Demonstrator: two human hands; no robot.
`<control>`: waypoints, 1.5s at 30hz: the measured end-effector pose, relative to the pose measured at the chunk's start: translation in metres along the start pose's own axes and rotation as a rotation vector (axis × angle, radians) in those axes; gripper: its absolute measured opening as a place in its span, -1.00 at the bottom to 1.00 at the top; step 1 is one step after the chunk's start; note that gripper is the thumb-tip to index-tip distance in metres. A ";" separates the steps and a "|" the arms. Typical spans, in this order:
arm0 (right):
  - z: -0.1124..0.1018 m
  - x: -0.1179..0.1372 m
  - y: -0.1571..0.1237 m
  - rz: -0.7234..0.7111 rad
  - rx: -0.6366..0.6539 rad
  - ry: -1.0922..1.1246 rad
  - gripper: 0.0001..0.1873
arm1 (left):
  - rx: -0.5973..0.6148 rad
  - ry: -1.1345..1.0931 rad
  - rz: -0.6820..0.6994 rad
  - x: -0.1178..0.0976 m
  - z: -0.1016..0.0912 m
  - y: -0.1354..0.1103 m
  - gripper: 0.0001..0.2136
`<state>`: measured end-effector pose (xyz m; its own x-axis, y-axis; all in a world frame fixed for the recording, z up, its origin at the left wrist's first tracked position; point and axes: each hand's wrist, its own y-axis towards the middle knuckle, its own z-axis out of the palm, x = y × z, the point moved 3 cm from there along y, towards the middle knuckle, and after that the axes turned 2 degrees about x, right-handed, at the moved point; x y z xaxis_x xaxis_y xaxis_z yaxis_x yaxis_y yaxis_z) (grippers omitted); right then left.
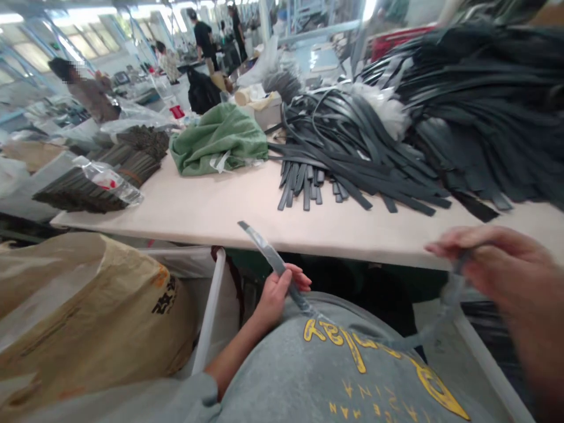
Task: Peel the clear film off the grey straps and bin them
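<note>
Grey, slightly glossy material forms the strip [269, 254] at the centre of the work, held in front of the person's body, below the near edge of the table [207, 208]. The left hand [278, 289] pinches it between thumb and fingers, one free end slanting up and away past the grip. From there it seems to sag across the printed shirt [282, 364] and rise to the right hand [497, 258], whose fingers look pressed together on the far part, though blur hides the exact hold. Handling of this one piece appears to be midway: both hands are on it, and it is neither laid down nor bundled. Plenty more lies outside the hands: a loose heap of dark strips [343, 147] spreads across the tabletop, with a bigger pile [493, 117] to its right. Whether those are finished or waiting, I cannot tell. Left of the green cloth [220, 141], stacked brownish strips [118, 164] look gathered into bundles, so some sorting may be done there. An open paper sack [97, 294] stands beside the left arm; its contents are not visible.
</note>
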<state>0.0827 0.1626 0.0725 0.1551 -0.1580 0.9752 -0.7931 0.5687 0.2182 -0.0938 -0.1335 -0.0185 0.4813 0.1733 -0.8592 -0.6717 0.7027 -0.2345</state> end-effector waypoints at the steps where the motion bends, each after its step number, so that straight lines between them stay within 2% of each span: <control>1: 0.016 0.000 0.011 0.018 0.062 0.067 -0.85 | 0.097 0.078 -0.014 -0.001 0.009 0.002 -0.68; 3: 0.048 0.003 0.030 0.067 0.234 0.193 -0.82 | 0.267 0.203 -0.046 -0.006 0.026 0.009 -0.67; 5: 0.069 0.010 0.044 0.083 0.366 0.274 -0.83 | 0.423 0.310 -0.091 -0.011 0.043 0.019 -0.66; 7: 0.076 0.018 0.054 0.065 0.438 0.329 -0.84 | 0.547 0.415 -0.127 -0.013 0.059 0.026 -0.64; 10: 0.070 0.025 0.061 0.018 0.454 0.358 -0.80 | 0.674 0.566 -0.134 -0.013 0.078 0.032 -0.64; 15: 0.044 0.033 0.055 -0.054 0.313 0.351 -0.75 | 0.850 0.754 -0.079 -0.014 0.100 0.039 -0.62; 20: 0.034 0.049 0.033 -0.137 0.136 0.201 -0.76 | 0.789 0.576 0.169 -0.027 0.140 0.062 -0.50; 23: 0.029 0.053 0.019 -0.164 0.012 0.113 -0.75 | 0.719 0.548 0.196 -0.022 0.168 0.072 -0.54; 26: 0.014 0.050 0.001 -0.195 -0.132 0.041 -0.77 | 0.696 0.604 0.200 -0.006 0.183 0.071 -0.65; 29: -0.005 0.045 -0.022 -0.211 -0.273 -0.017 -0.80 | 0.790 0.687 0.173 0.025 0.182 0.055 -0.68; 32: -0.023 0.036 -0.051 -0.196 -0.368 -0.079 -0.78 | 0.910 0.790 0.043 0.063 0.168 0.041 -0.65; 36: -0.043 0.024 -0.098 -0.106 -0.446 -0.140 -0.74 | 1.043 0.878 -0.107 0.104 0.149 0.042 -0.59; 39: -0.065 0.029 -0.142 -0.136 -0.626 -0.221 -0.76 | 1.028 0.868 -0.145 0.116 0.137 0.051 -0.48; 42: -0.107 0.045 -0.189 -0.171 -0.825 -0.463 -0.83 | 0.945 0.847 -0.175 0.118 0.126 0.062 -0.44; 44: -0.145 0.055 -0.219 -0.089 -0.921 -0.737 -0.84 | 0.878 0.843 -0.190 0.117 0.119 0.068 -0.45; 45: -0.166 0.058 -0.232 0.031 -0.938 -0.905 -0.82 | 0.858 0.844 -0.206 0.117 0.116 0.070 -0.45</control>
<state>0.3737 0.1555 0.0841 -0.5968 -0.4101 0.6896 -0.0211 0.8672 0.4975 -0.0187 0.0159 -0.0825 -0.1960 -0.2732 -0.9418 0.1173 0.9470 -0.2992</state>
